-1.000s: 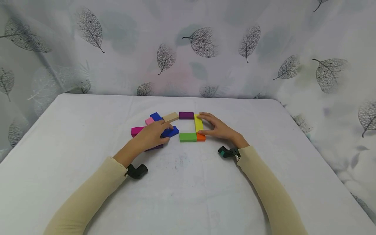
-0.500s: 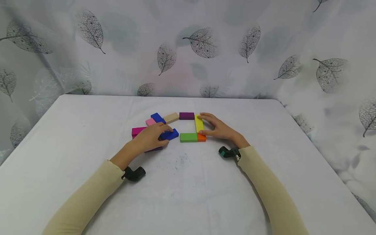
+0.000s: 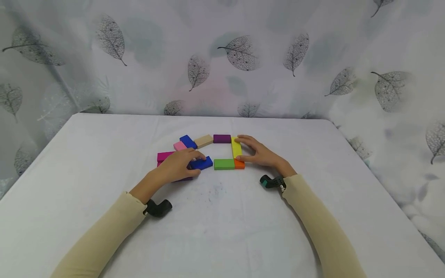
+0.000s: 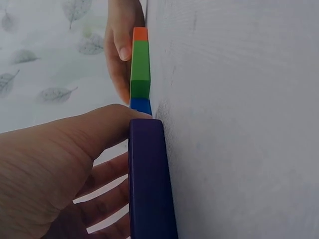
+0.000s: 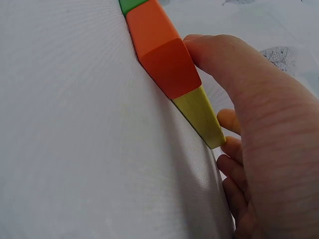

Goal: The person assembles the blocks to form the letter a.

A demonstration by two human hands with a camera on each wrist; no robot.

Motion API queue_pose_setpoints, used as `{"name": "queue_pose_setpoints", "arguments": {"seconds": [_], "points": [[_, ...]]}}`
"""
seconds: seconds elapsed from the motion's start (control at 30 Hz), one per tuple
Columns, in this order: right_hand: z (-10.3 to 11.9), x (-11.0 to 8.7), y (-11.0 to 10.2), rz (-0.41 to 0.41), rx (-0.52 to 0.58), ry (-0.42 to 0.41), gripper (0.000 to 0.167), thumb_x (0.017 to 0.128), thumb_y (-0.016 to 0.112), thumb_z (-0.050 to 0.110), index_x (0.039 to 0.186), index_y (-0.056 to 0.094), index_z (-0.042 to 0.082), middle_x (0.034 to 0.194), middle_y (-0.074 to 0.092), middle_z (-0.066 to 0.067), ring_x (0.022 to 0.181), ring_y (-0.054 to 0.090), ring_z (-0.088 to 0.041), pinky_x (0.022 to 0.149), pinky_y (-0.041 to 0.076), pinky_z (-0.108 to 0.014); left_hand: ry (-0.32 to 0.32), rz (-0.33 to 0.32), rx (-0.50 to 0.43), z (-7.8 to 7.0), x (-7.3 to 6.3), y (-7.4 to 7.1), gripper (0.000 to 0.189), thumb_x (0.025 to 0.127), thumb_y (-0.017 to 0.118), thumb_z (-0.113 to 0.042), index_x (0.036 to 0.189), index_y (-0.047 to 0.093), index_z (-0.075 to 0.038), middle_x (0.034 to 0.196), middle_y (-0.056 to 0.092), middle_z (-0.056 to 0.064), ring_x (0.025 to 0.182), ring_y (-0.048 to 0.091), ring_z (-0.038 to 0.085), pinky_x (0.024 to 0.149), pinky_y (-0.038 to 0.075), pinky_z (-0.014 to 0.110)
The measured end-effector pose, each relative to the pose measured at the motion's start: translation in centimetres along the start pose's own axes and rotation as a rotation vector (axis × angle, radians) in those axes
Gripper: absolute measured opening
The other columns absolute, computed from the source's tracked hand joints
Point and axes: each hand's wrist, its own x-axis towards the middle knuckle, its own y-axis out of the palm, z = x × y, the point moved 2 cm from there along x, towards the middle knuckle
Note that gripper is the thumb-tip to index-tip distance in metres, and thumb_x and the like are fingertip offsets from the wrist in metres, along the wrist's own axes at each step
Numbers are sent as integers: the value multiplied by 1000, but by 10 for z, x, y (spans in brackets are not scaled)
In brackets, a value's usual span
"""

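My left hand point(image 3: 179, 166) pinches a blue block point(image 3: 202, 163), index finger on its far side and thumb on its near side. In the left wrist view a dark purple block point(image 4: 147, 174) stands in front, hiding most of the blue one point(image 4: 142, 105). My right hand point(image 3: 259, 152) holds a yellow block point(image 3: 236, 148) lengthwise, index finger at its far end and thumb by its near end. An orange block point(image 3: 239, 164) adjoins that near end, under the thumb. A green block point(image 3: 224, 164) lies against the orange one, its left end close to the blue block.
Along the back lie a purple block point(image 3: 222, 139), a beige block point(image 3: 203, 141), another blue block point(image 3: 188, 141) and a pink block point(image 3: 179, 146). A magenta block point(image 3: 164, 156) sits left of my left hand. All rest on the white-covered table point(image 3: 215, 227).
The blue block in my left hand has slid nearer to me, its right end now roughly level with the green block. My right hand and its blocks have stayed put.
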Motion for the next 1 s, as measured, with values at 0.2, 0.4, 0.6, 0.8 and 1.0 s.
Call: {"name": "queue_pose_setpoints", "arguments": {"seconds": [0.2, 0.4, 0.6, 0.8, 1.0], "points": [[0, -2, 1, -9, -12, -9, 71, 90, 70, 32, 151, 37, 18, 161, 19, -5, 149, 12, -29, 116, 13, -59, -11, 12, 6, -1, 0, 1, 40, 88, 72, -24, 125, 62, -14, 117, 64, 11, 108, 63, 26, 92, 52, 45], [1, -2, -1, -10, -35, -15, 71, 90, 69, 33, 151, 36, 18, 161, 19, -5, 149, 12, -28, 116, 12, -59, -15, 22, 17, -1, 2, 0, 43, 87, 73, -28, 126, 63, -15, 118, 64, 10, 107, 63, 25, 91, 53, 44], [0, -1, -1, -11, -35, -26, 70, 90, 69, 32, 151, 37, 18, 161, 19, -5, 149, 12, -28, 116, 12, -59, -1, 28, 20, 0, 3, 1, 43, 87, 73, -28, 127, 63, -15, 120, 64, 10, 108, 62, 24, 92, 52, 43], [2, -1, -1, -7, -36, -28, 70, 90, 69, 31, 151, 37, 17, 161, 19, -6, 149, 12, -29, 116, 12, -59, 19, 30, 21, 2, 2, 1, 44, 87, 73, -29, 126, 63, -14, 119, 64, 9, 106, 61, 24, 90, 53, 41], [2, 0, 0, -6, -45, -29, 70, 91, 68, 32, 151, 37, 17, 161, 19, -5, 149, 12, -28, 117, 13, -58, 20, 36, 10, 4, 1, -1, 45, 87, 72, -35, 126, 63, -13, 117, 64, 7, 104, 62, 21, 89, 53, 39]]}}
